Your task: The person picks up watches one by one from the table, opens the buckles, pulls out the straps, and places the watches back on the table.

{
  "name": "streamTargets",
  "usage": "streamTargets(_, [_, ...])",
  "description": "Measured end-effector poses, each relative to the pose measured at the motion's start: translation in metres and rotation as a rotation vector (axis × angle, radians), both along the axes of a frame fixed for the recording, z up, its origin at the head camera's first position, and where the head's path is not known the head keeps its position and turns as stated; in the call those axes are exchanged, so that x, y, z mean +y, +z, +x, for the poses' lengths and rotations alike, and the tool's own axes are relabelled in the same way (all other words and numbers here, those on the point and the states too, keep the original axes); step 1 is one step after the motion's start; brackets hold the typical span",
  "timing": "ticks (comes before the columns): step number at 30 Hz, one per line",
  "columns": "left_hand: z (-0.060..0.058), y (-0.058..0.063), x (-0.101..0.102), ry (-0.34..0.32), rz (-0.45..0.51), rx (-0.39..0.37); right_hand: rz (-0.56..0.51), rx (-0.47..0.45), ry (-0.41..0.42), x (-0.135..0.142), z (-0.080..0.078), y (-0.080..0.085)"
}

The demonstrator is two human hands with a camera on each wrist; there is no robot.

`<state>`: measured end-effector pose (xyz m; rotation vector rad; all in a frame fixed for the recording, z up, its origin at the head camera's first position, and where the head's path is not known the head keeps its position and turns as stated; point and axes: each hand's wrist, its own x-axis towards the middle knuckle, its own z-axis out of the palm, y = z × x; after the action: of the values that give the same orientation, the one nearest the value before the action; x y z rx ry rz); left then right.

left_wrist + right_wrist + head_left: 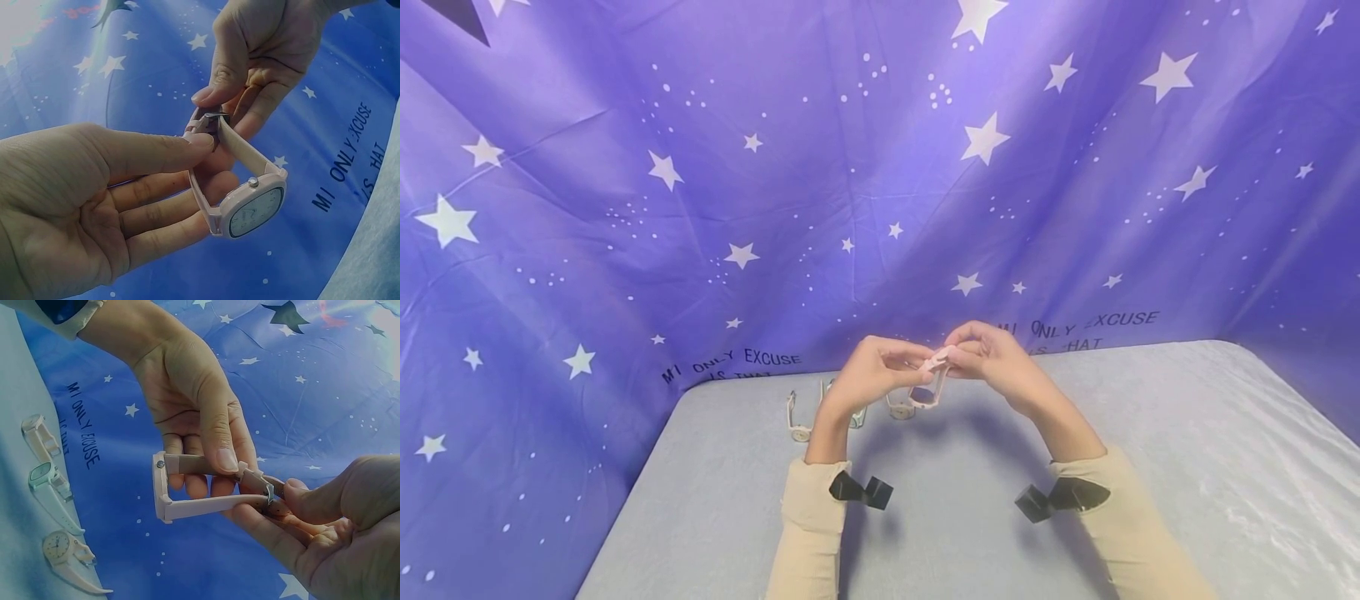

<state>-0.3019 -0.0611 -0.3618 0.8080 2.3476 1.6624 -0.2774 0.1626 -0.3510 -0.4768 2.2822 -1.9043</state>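
Both hands hold a pale pink wristwatch (256,209) with a rounded-square case above the table; its case hangs below the fingers. My left hand (880,367) pinches the strap between thumb and fingers close to the metal buckle (269,492). From the other side, my right hand (996,358) pinches the strap at the buckle, thumb on top. In the right wrist view the two strap halves meet at the buckle, forming a loop with the case. Fingers hide part of the strap ends.
Three more watches lie on the pale cloth-covered table (955,517): a cream one (59,550), a mint green one (44,475) and another light one (36,428). Behind the table hangs a purple-blue star-patterned curtain (805,200). Black wrist mounts sit on both sleeves.
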Motion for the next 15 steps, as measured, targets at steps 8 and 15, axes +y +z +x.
streamTargets(8, [0.0002,0.0014,-0.0001,0.0,-0.011,-0.002,-0.041,0.008,0.015,0.0031,-0.0005,-0.0009])
streamTargets(15, [-0.0002,0.0004,0.0006,0.009,-0.002,-0.008,-0.032,0.011,0.042,0.0035,-0.0012,-0.0009])
